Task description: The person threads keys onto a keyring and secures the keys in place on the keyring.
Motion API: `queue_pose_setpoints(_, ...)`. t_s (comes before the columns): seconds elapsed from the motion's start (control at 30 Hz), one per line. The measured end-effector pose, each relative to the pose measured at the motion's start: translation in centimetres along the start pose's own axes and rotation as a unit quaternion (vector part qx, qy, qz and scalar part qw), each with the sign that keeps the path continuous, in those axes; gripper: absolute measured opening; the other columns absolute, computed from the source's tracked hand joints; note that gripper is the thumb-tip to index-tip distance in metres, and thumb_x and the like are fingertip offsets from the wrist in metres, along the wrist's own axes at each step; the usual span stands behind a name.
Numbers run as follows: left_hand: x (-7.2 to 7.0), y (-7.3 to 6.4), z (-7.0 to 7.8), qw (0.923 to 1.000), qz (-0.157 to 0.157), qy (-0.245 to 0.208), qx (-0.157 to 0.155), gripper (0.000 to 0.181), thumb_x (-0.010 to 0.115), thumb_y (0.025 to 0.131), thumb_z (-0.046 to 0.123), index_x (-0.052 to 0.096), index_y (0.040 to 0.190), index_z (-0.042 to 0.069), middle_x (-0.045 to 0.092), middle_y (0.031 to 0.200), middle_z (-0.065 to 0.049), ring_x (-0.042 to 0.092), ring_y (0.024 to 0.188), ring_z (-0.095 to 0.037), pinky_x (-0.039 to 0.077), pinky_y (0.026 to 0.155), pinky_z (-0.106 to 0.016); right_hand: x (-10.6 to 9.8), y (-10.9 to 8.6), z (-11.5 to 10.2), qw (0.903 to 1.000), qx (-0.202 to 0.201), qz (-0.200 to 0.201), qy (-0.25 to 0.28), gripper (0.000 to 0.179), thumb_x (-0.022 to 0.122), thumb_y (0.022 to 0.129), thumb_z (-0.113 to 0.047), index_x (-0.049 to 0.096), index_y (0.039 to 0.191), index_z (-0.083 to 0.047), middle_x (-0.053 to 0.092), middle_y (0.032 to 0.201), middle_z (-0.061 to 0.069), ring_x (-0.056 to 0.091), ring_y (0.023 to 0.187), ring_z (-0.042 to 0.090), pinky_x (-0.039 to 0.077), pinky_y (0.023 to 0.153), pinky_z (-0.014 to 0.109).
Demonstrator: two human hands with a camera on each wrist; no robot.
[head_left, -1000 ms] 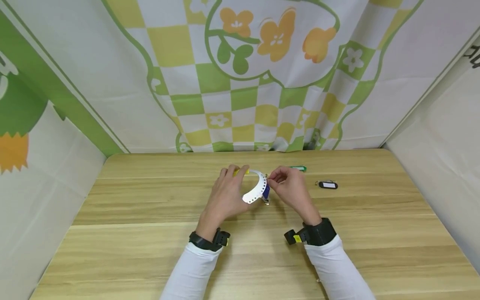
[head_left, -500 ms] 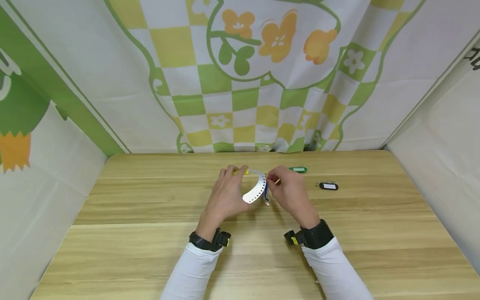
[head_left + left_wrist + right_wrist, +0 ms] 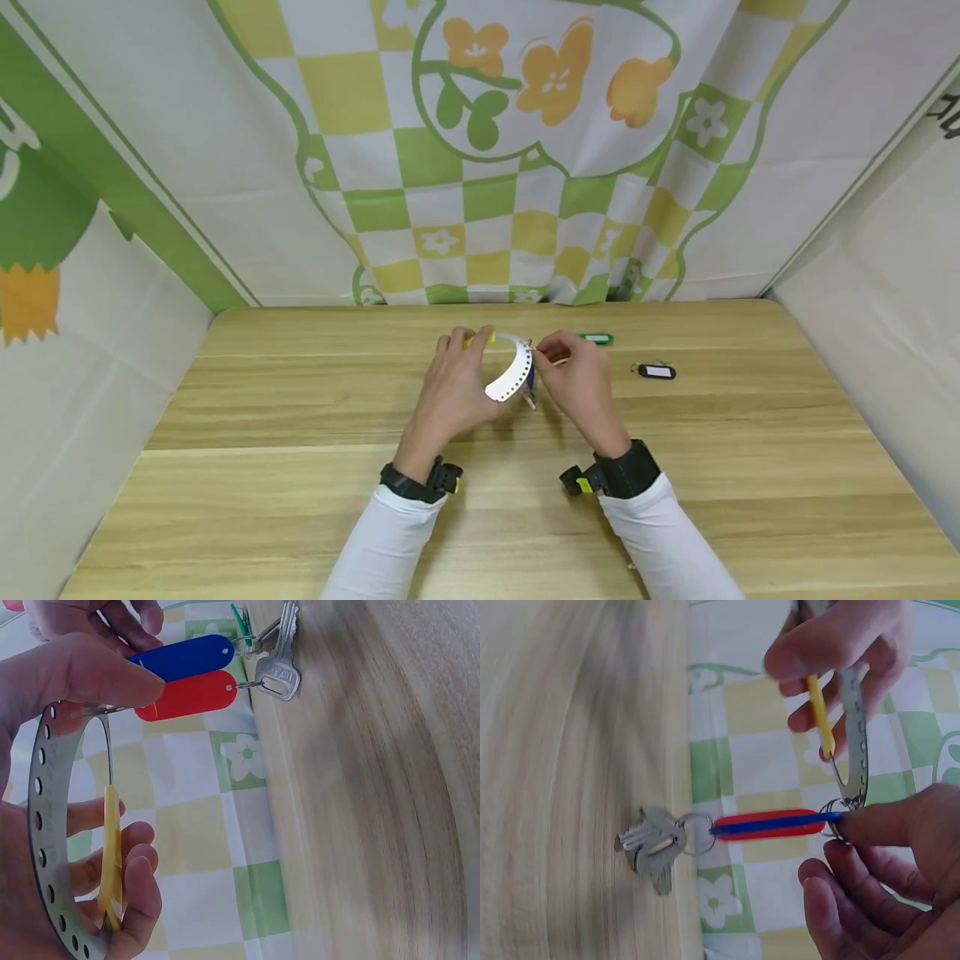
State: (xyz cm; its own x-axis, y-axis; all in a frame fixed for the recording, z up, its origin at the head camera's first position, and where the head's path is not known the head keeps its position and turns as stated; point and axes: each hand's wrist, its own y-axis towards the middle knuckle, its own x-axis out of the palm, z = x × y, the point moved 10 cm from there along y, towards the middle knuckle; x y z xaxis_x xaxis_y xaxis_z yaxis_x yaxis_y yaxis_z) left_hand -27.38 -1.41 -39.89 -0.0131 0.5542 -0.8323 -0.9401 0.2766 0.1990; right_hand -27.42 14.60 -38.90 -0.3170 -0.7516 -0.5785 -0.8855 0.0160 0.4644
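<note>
A checked, flowered cloth (image 3: 487,200) hangs behind the wooden bench (image 3: 300,517). Over the bench's far half, the left hand (image 3: 453,383) has its grip curled round a holed metal holder (image 3: 513,375); the right hand (image 3: 577,379) has its grip pinched at the upper end of two tags beside it. The holder's band runs lengthwise from far side to near side, its row of holes bulging toward the right hand; the left hand covers its left part and curls fingers about its yellow sleeve (image 3: 111,855). The red tag (image 3: 199,696) and blue tag (image 3: 184,660) point lengthwise down toward the bench, with keys (image 3: 279,677) at their lower ends. To the right lie a black tag (image 3: 657,372) and, just beyond the right hand, a green tag (image 3: 597,338). Whether the wire ring (image 3: 831,804) at the pinch passes through a hole is unclear. Compared with a second ago, the right sleeve (image 3: 671,546) sits slightly farther left and the blue tag shows a narrower strip in the head view.
</note>
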Motion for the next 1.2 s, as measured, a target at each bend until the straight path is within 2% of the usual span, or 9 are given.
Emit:
queue_pose_setpoints(0.07,-0.1,0.0,0.1,1.0,0.007,-0.002,0.002,0.103,0.096,0.061,0.031,0.049,0.148,0.004,0.05,0.135,-0.021,0.048,0.119,-0.038,0.05,0.09,-0.051,0.0,0.0,0.4,0.9996,0.024,0.003,0.012,0.006,0.079,0.086,-0.006,0.074,0.083,-0.003,0.071,0.076,0.008,0.069,0.07,0.022,0.058,0.062,0.035)
queue_pose_setpoints(0.17,-0.2,0.0,0.2,0.9999,0.015,-0.002,0.006,0.104,0.097,0.061,0.035,0.049,0.148,0.003,0.051,0.133,-0.021,0.048,0.118,-0.038,0.05,0.089,-0.051,0.0,0.1,0.4,0.9997,0.019,0.003,0.015,0.006,0.079,0.085,-0.004,0.074,0.082,-0.003,0.072,0.075,0.008,0.07,0.07,0.021,0.058,0.061,0.035)
queue_pose_setpoints(0.37,-0.2,0.0,0.3,0.9998,0.016,-0.001,0.015,0.102,0.097,0.062,0.035,0.05,0.147,0.003,0.052,0.132,-0.021,0.048,0.118,-0.039,0.05,0.089,-0.052,-0.1,0.1,-1.1,0.9971,-0.075,-0.006,-0.007,0.009,0.08,0.083,0.002,0.074,0.081,-0.004,0.072,0.076,0.008,0.069,0.065,0.02,0.057,0.059,0.034)
queue_pose_setpoints(0.63,-0.1,-0.2,0.4,0.9995,0.002,0.019,0.024,0.102,0.096,0.061,0.038,0.051,0.146,0.005,0.052,0.132,-0.02,0.049,0.117,-0.039,0.05,0.088,-0.054,0.2,-0.4,-3.0,0.9768,-0.191,-0.032,-0.091,0.016,0.083,0.078,0.005,0.072,0.08,-0.007,0.071,0.081,0.006,0.067,0.07,0.02,0.054,0.061,0.034)
queue_pose_setpoints(0.73,-0.1,-0.2,0.3,0.9998,0.002,0.013,0.015,0.1,0.095,0.064,0.038,0.051,0.147,0.005,0.051,0.133,-0.02,0.048,0.118,-0.039,0.05,0.089,-0.054,0.2,-0.3,-2.5,0.9824,-0.166,-0.029,-0.081,0.012,0.081,0.081,0.002,0.073,0.082,-0.006,0.071,0.08,0.006,0.067,0.069,0.02,0.054,0.06,0.034)
queue_pose_setpoints(0.87,-0.2,-0.1,0.2,0.9999,0.01,-0.004,0.0,0.101,0.095,0.064,0.035,0.049,0.148,0.004,0.051,0.135,-0.02,0.048,0.12,-0.038,0.05,0.09,-0.052,0.1,0.1,-0.9,0.9968,-0.07,-0.01,-0.038,0.006,0.079,0.085,-0.005,0.074,0.085,-0.004,0.072,0.077,0.007,0.069,0.067,0.019,0.056,0.059,0.033)
queue_pose_setpoints(1.0,-0.4,0.0,0.2,0.9997,0.019,-0.009,-0.008,0.105,0.098,0.06,0.033,0.049,0.148,0.004,0.051,0.136,-0.02,0.047,0.119,-0.039,0.051,0.089,-0.051,-0.1,0.1,0.0,0.9998,-0.005,0.012,-0.016,0.008,0.08,0.087,-0.009,0.075,0.084,-0.003,0.072,0.073,0.007,0.069,0.064,0.019,0.054,0.055,0.035)
queue_pose_setpoints(1.1,-0.4,0.0,0.2,0.9997,0.022,-0.008,-0.007,0.106,0.098,0.058,0.031,0.049,0.148,0.004,0.051,0.136,-0.02,0.048,0.118,-0.039,0.052,0.088,-0.051,-0.3,-0.1,-0.2,0.9995,-0.007,0.026,-0.019,0.007,0.08,0.087,-0.007,0.075,0.083,-0.003,0.072,0.073,0.008,0.069,0.063,0.02,0.053,0.054,0.036)
queue_pose_setpoints(1.2,-0.4,0.0,0.2,0.9997,0.023,-0.01,-0.001,0.104,0.098,0.058,0.028,0.05,0.148,0.004,0.051,0.136,-0.02,0.048,0.118,-0.038,0.051,0.088,-0.05,-0.4,-0.2,-0.7,0.998,-0.045,0.035,-0.028,0.007,0.08,0.085,-0.002,0.074,0.081,-0.002,0.071,0.072,0.009,0.067,0.061,0.02,0.054,0.054,0.035)
